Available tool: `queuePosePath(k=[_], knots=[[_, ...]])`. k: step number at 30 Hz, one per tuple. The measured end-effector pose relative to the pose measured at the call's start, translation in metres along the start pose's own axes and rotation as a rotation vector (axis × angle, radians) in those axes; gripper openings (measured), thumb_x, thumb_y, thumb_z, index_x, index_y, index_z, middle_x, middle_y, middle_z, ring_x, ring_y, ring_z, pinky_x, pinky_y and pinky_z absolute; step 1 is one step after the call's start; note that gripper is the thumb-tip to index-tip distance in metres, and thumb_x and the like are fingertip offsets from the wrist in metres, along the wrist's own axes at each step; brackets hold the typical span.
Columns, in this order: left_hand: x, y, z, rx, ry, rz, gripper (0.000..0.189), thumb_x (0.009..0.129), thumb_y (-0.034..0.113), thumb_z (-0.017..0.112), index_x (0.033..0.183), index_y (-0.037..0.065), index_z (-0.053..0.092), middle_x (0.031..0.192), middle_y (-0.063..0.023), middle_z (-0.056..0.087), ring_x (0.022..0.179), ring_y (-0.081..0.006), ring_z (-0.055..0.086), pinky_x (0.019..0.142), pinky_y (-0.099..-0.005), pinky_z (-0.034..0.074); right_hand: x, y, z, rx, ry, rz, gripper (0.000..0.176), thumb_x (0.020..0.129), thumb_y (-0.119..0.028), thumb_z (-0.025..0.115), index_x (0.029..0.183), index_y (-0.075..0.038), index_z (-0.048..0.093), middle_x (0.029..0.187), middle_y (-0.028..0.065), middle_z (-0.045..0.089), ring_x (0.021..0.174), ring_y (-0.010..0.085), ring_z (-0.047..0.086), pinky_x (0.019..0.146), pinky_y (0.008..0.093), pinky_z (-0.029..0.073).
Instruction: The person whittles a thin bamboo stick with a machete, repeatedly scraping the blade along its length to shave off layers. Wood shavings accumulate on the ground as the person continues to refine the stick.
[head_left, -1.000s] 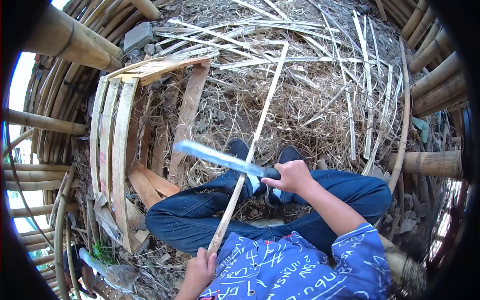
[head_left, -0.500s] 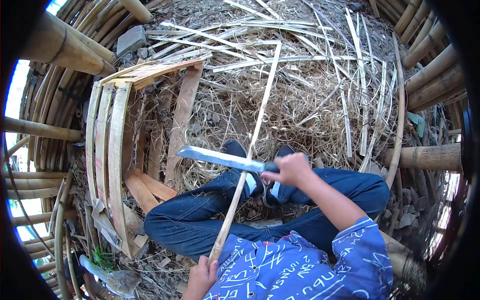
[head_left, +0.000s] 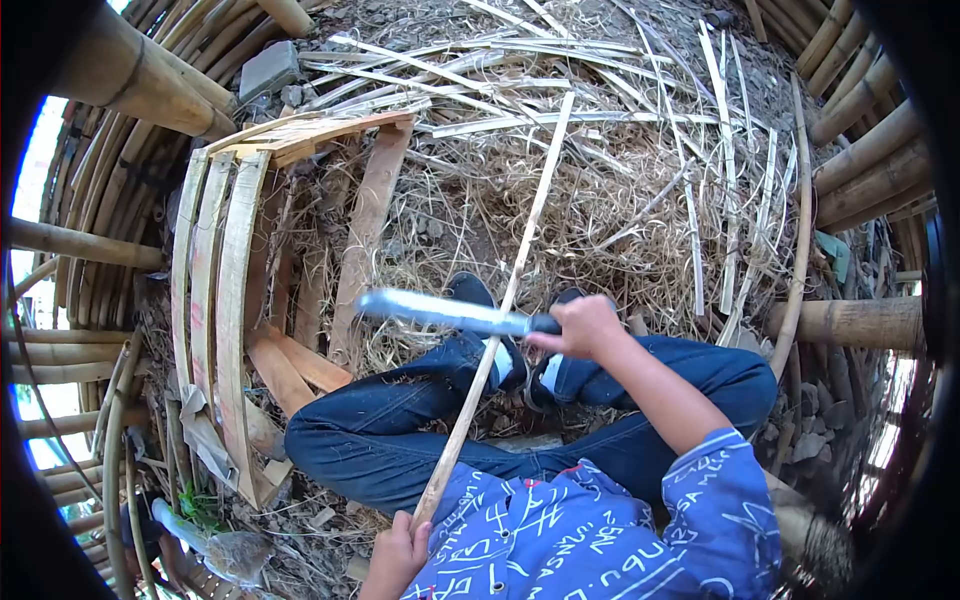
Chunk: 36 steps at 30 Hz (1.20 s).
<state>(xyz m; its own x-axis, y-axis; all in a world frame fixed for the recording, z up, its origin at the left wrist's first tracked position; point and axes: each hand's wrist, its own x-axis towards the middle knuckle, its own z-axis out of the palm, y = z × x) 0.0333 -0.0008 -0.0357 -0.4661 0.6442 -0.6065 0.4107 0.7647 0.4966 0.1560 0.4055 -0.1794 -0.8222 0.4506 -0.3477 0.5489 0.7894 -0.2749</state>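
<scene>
A machete (head_left: 440, 310) with a long pale blade and dark handle is gripped in my right hand (head_left: 585, 326), above my crossed legs. Its blade points left and lies across a long, thin bamboo strip (head_left: 533, 215). My left hand (head_left: 402, 545) closes round the strip's near end, close to my shirt front. From there the strip slants up and away to the right, over my lap and feet, its far end over the litter of shavings. Part of the strip is hidden where the blade crosses it.
Curly shavings (head_left: 600, 190) cover the ground ahead, with several split strips (head_left: 727, 170) beyond and to the right. A slatted wooden crate (head_left: 237, 290) stands on my left. Bamboo poles (head_left: 860, 318) frame both sides. A grey block (head_left: 268, 70) lies at the far left.
The machete has risen slightly away from me, and its blade looks blurred. The bamboo strip's far end has shifted a little to the right; my left hand keeps hold of its near end.
</scene>
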Motion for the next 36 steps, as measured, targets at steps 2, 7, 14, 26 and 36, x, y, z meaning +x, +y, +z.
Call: queuePosePath(k=[2,7,14,26,36], knots=[[-0.006,-0.005,0.004,-0.003,0.013,0.005,0.027,0.094,0.025,0.063,0.089,0.002,0.049,0.064,-0.0236,0.059,0.06,-0.0461,0.061,0.051,-0.0513,0.048,0.015,0.02,-0.005,0.037,0.05,0.178,0.073,0.082,-0.076,0.048,0.07,-0.008,0.071,0.066,0.0147,0.067,0.067,0.0327,0.069,0.062,0.0448,0.054],[-0.004,-0.003,0.012,-0.096,0.016,-0.024,0.028,0.094,0.027,0.063,0.09,0.002,0.051,0.065,-0.0241,0.06,0.061,-0.046,0.062,0.052,-0.0513,0.048,0.04,0.055,-0.015,0.028,0.241,0.149,0.072,0.081,-0.075,0.052,0.072,-0.007,0.071,0.065,0.0156,0.067,0.067,0.0347,0.069,0.063,0.0466,0.054],[-0.03,-0.033,0.039,0.173,0.0,-0.233,0.034,0.096,0.037,0.058,0.113,0.008,0.056,0.099,-0.0214,0.062,0.081,-0.0371,0.065,0.069,-0.0473,0.051,0.059,0.07,-0.029,-0.058,0.216,0.235,0.073,0.08,-0.075,0.053,0.076,-0.005,0.072,0.073,0.0179,0.069,0.07,0.0347,0.069,0.066,0.0468,0.054],[-0.059,-0.057,0.011,0.231,-0.265,-0.332,0.046,0.095,0.048,0.053,0.123,0.012,0.046,0.106,-0.0193,0.06,0.086,-0.0407,0.064,0.072,-0.0548,0.05,0.079,0.115,-0.055,-0.071,0.146,0.416,0.077,0.084,-0.078,0.047,0.085,-0.005,0.073,0.082,0.0167,0.071,0.079,0.0313,0.071,0.072,0.0449,0.055],[-0.029,-0.009,-0.029,-0.001,0.02,-0.134,0.026,0.091,0.028,0.064,0.089,0.004,0.054,0.063,-0.0212,0.061,0.06,-0.0426,0.063,0.055,-0.0494,0.05,0.07,0.082,-0.027,0.093,0.31,0.443,0.071,0.084,-0.071,0.053,0.082,-0.003,0.074,0.078,0.0239,0.069,0.08,0.0423,0.068,0.074,0.0518,0.052]])
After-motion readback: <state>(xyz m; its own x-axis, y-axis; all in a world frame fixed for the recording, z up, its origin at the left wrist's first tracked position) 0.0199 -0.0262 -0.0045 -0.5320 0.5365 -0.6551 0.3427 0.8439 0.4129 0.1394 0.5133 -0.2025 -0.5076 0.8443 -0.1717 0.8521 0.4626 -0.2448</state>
